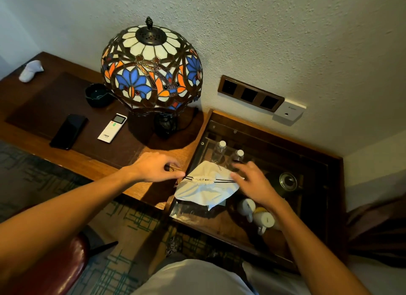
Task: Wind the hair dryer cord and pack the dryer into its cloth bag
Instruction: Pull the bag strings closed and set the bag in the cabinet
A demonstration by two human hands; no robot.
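Note:
A white cloth bag (204,190) lies on the glass top of the low cabinet, its neck gathered tight along a black drawstring (222,181). The hair dryer and its cord are hidden; I cannot tell whether they are inside. My left hand (154,166) pinches the drawstring's left end at the bag's left edge. My right hand (252,181) holds the drawstring's right end against the bag's right side, fingers spread over the cloth. The string runs taut between both hands.
A stained-glass lamp (151,68) stands on the wooden desk (105,160), with a white remote (112,127), a dark phone (69,131) and an ashtray (97,95). Under the glass are two water bottles (219,151), white mugs (264,219) and a kettle (287,181). Wall sockets (250,93) sit behind.

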